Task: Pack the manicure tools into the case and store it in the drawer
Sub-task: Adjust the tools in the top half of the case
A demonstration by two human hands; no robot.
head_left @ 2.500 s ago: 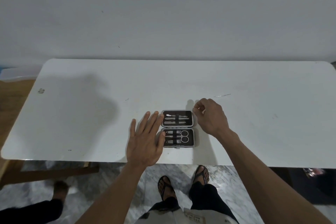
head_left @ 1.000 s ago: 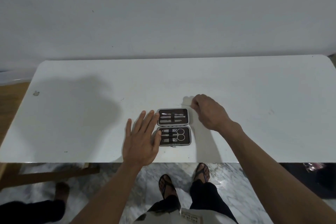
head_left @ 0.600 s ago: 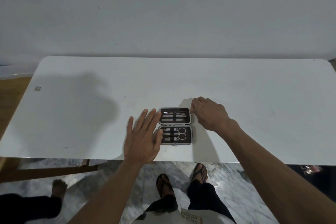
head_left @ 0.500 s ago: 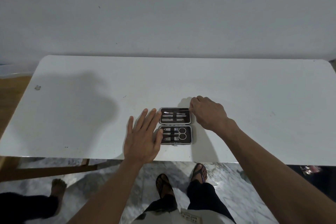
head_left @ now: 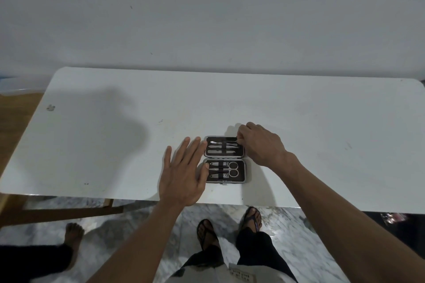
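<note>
Your case [head_left: 225, 159] lies open near the front edge of the table [head_left: 322, 133], tools strapped in both halves, so packing looks nearly done. Your left hand [head_left: 184, 174] rests flat against its left side; your right hand [head_left: 259, 142] curls at its far right corner, whether gripping I cannot tell. Closing and storing in the drawer remain.

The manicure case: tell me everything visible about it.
The small rectangular manicure case with a grey rim and dark lining lies opened flat near the front edge of the white table, its two halves joined along the middle. Slim metal tools sit strapped in the far half; the near half holds small scissors and more tools. The left hand, fingers straight, touches its left side; the right hand has its fingers at the far right corner.
</note>
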